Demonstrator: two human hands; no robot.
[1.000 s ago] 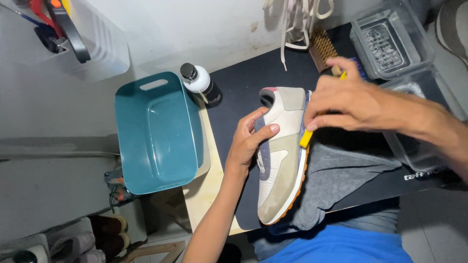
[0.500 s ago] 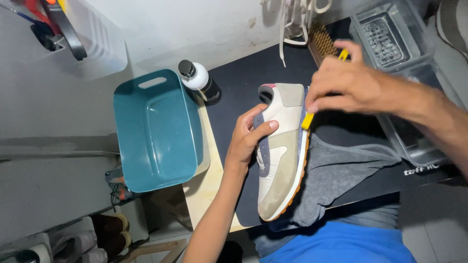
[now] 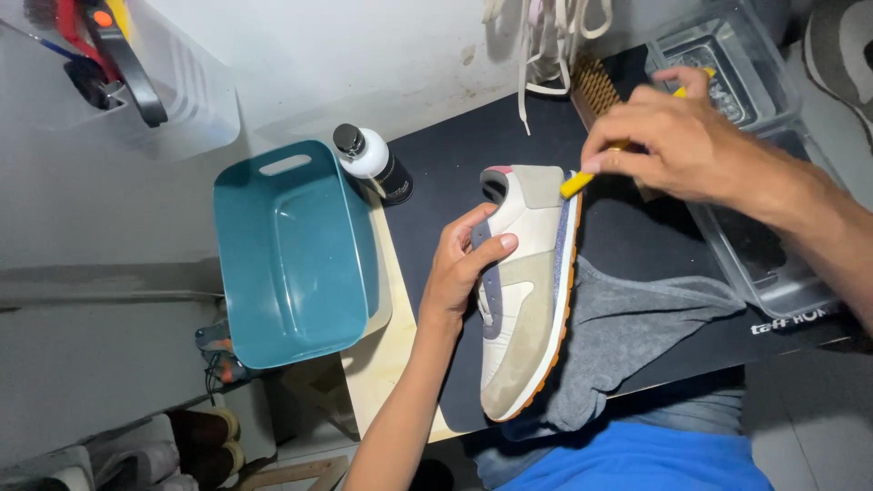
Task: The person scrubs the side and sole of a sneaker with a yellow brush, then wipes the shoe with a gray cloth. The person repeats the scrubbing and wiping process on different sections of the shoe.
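Note:
A white, beige and grey sneaker [image 3: 523, 300] with an orange sole lies on its side on a black mat [image 3: 473, 155]. My left hand [image 3: 464, 268] grips its upper from the left. My right hand [image 3: 677, 145] holds a yellow-handled brush [image 3: 582, 182] whose tip touches the sole edge near the heel. Under the sneaker's right side lies a crumpled grey cloth [image 3: 637, 336].
A teal plastic basin [image 3: 291, 255] sits left of the mat. A white bottle with a black cap [image 3: 373, 159] stands behind it. Clear plastic boxes [image 3: 755, 245] line the right side, with a bristle brush [image 3: 596, 86] and white laces [image 3: 546, 45] at the back.
My right hand with the yellow brush has shifted along the sole edge toward the heel. My left hand keeps its hold on the sneaker, which has barely moved.

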